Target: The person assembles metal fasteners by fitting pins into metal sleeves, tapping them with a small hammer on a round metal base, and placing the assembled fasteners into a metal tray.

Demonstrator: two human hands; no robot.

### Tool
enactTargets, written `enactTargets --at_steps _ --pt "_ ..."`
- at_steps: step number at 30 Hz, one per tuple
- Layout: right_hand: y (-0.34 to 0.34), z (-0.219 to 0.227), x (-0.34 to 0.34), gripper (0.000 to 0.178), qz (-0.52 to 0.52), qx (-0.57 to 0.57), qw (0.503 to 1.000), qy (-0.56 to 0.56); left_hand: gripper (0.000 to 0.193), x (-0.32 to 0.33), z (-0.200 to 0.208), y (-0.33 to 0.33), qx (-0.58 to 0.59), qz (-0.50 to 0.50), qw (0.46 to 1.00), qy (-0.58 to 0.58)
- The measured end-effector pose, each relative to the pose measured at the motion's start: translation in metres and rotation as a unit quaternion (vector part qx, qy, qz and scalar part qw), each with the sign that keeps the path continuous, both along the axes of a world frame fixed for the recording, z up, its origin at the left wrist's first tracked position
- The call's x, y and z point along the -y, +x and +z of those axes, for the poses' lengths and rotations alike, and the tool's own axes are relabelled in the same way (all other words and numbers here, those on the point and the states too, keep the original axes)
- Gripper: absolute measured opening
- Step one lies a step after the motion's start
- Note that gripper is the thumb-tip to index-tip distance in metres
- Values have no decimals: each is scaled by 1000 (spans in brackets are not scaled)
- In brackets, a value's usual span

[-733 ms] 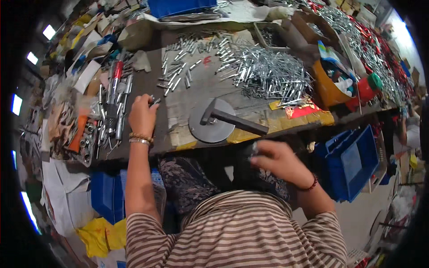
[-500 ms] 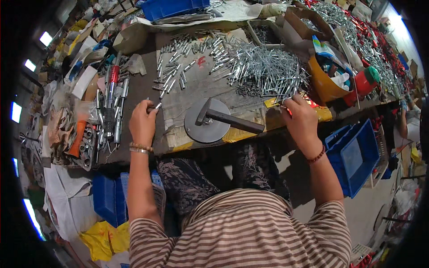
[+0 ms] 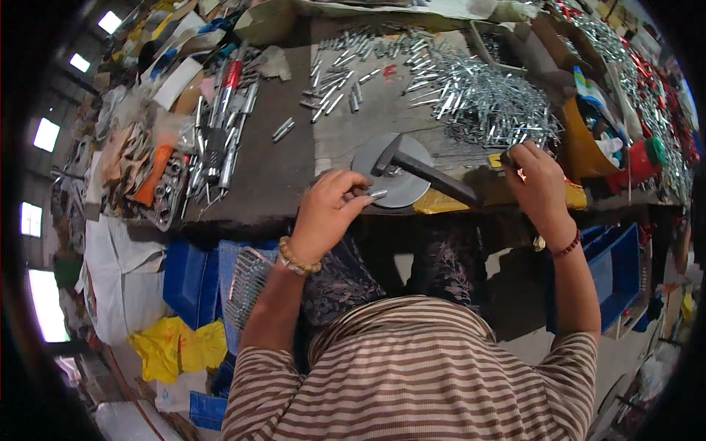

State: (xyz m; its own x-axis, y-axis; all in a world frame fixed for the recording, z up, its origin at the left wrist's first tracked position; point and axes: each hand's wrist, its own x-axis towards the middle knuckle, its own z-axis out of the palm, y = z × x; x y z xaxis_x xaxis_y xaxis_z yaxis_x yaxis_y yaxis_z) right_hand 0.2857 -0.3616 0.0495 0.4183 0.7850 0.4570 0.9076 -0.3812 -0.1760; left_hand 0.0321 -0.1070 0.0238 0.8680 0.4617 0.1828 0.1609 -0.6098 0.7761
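My left hand (image 3: 331,209) is closed on a small silver metal pin (image 3: 373,194) at the near edge of a round grey metal disc (image 3: 401,187) on the workbench. A dark hammer (image 3: 419,165) lies across that disc, its handle pointing right. My right hand (image 3: 535,180) rests at the near edge of a big heap of shiny metal pins (image 3: 489,110), fingers curled on something small that I cannot make out. A bead bracelet sits on my left wrist, a red band on my right.
Loose pins (image 3: 338,92) are scattered at the bench's back. Long metal tools and a red-handled one (image 3: 220,132) lie at the left. An orange bin (image 3: 585,140) stands right of the heap. Blue crates (image 3: 614,283) sit under the bench, with yellow cloth (image 3: 173,345) on the floor.
My left hand came from the bench's left part to the disc's edge with a pin. My right hand rose from my lap to the pin heap.
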Motion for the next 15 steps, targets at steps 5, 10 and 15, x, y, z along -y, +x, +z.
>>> enactTargets --at_steps 5,10,15 --pt "-80 -12 -53 22 63 -494 828 256 14 7 -2 1 37 1 994 104" --pt "-94 -29 -76 22 114 -303 935 146 12 12 -7 3 41 29 991 125" --pt "-93 -21 -73 12 104 -222 968 61 12 13 -9 2 54 32 988 139"
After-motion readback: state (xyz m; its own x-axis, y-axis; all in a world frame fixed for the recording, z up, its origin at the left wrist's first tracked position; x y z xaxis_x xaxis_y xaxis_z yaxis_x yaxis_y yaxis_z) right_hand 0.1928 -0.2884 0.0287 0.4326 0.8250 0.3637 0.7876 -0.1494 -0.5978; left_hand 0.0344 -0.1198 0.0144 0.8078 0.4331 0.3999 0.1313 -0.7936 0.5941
